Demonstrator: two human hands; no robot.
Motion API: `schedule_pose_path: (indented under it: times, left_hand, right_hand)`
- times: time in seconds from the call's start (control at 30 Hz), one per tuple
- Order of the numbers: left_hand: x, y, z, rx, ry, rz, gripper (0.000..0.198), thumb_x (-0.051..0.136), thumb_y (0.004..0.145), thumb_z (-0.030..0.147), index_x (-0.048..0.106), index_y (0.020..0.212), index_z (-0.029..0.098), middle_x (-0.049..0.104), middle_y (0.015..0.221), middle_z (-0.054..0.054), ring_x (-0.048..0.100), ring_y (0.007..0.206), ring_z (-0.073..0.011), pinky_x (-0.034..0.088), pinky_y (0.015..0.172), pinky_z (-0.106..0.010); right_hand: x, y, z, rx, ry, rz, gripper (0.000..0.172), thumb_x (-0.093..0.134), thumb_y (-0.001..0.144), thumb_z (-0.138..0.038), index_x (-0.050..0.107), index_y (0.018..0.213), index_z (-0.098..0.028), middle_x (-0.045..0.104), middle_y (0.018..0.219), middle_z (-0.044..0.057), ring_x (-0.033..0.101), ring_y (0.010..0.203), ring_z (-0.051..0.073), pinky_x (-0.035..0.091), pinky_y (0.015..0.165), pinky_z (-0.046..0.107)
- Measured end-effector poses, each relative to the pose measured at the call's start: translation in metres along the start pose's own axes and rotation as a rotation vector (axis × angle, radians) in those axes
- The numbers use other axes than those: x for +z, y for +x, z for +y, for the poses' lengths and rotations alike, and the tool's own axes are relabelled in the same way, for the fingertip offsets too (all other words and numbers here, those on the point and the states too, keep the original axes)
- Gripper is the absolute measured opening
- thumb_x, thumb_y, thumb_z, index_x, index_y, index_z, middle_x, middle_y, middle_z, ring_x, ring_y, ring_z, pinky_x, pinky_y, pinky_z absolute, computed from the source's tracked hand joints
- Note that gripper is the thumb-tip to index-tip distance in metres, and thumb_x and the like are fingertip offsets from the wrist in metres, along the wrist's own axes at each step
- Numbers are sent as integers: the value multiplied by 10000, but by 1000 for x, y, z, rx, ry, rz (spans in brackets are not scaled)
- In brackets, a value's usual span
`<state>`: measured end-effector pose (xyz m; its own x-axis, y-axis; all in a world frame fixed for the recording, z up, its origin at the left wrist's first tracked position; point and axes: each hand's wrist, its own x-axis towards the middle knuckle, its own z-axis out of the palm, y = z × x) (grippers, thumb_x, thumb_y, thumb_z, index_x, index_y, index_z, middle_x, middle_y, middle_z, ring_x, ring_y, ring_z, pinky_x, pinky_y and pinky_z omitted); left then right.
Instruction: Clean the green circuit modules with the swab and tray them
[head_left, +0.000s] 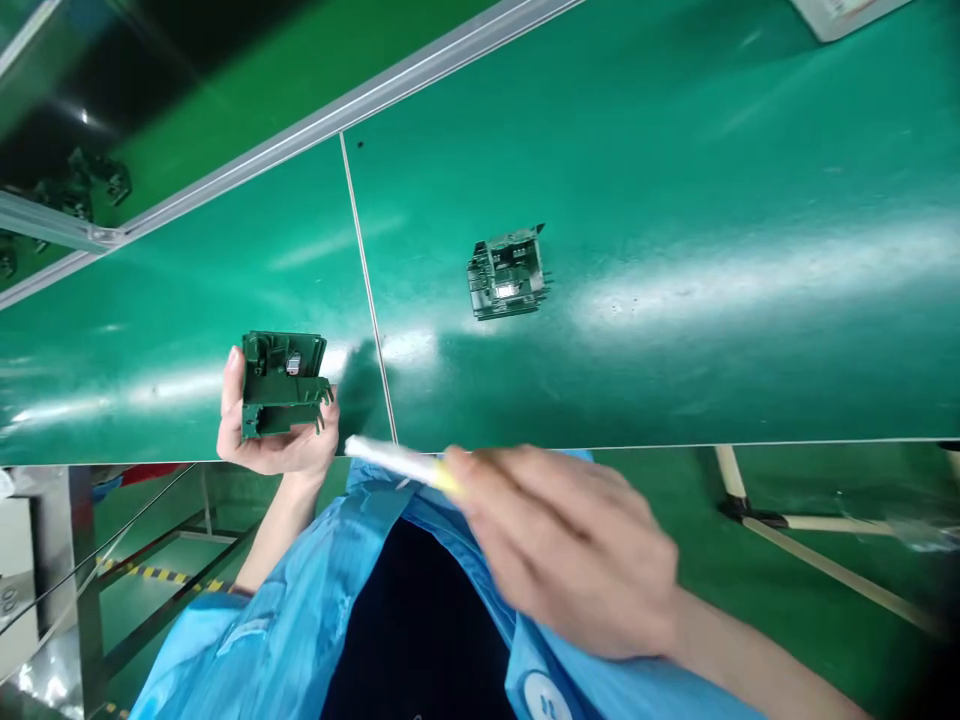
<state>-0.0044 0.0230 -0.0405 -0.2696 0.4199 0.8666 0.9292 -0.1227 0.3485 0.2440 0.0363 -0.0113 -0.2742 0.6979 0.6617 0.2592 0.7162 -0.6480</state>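
My left hand (281,455) grips a dark green plastic housing (283,385) from below, near the front edge of the bench. Open compartments and a row of prongs on its right side face me, and a small silvery part shows inside. In front of my body, my right hand (574,545) is closed around a slim stick (397,458), white towards its tip and yellow by the fingers. The tip points left towards the housing, apart from it. What kind of tool it is I cannot make out. Another similar green housing (508,275) lies on the bench, untouched.
The green bench top (675,200) has a thin seam running across it. A metal rail (360,105) borders its far side, with several dark parts (82,180) beyond it at left. A pale tray corner (832,18) shows at top right. Below stand frame legs (731,475).
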Motion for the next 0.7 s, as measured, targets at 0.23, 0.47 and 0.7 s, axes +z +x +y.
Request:
schedule_pose_path:
  times: [0.23,0.47,0.7]
  left_hand:
    - [-1,6,-5,291,186,51,746,760,743,584,259,1230,322,502,1296,-133,555,1302,-343,495,1039,-611]
    - [0,0,-9,188,412,83,837,760,657,581,210,1224,305,449,1364,-184,552,1268,-389,536,925,-587]
    - [-4,-6,-17,-19,268,158,885,841,543,621,222,1094,311,461,1367,-174,529,1310,-390,517,961,-597]
  right_hand:
    - [30,8,-26,-41,-63,-95,253,454,980,-45,686,1080,-55,591,666,11,493,550,108,430,480,254]
    - [35,7,-28,-71,37,-96,285,404,987,-29,661,1110,-28,570,668,12,478,556,111,428,469,250]
    - [35,7,-29,-56,54,-141,296,417,956,-20,646,1145,-28,550,679,2,498,569,111,452,480,250]
